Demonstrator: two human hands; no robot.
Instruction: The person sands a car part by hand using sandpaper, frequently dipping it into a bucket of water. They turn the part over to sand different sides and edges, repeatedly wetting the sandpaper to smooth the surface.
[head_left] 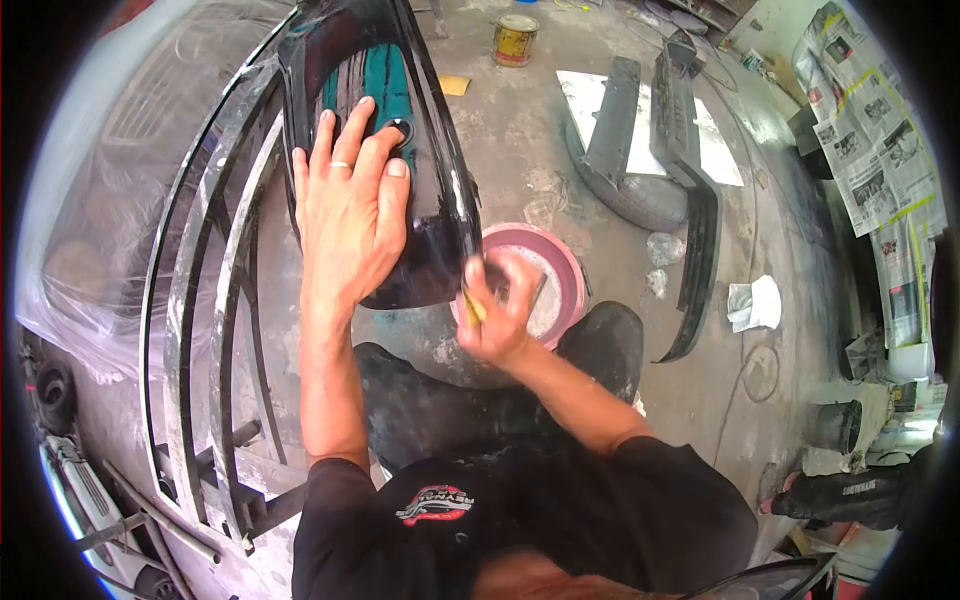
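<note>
A glossy black car bumper point(435, 230) stretches away from me, with a teal reflection on its upper face. My left hand point(350, 210) lies flat on it, fingers spread, beside a small round hole point(401, 131). At the bumper's right edge, my right hand point(500, 310) is closed around a small yellow piece point(475, 306), which looks like sandpaper. This hand is slightly blurred, and most of the piece is hidden by the fingers. Under and behind it, a pink bucket point(572, 262) on the floor holds cloudy whitish water.
A metal rack point(185, 300) stands close on the left beside a plastic-covered car point(90, 220). Ahead right, dark bumper parts point(690, 150) rest on a tire point(640, 200) and white sheet. A yellow can point(515, 40) stands farther off. At right, a person's dark sleeve point(850, 497) shows.
</note>
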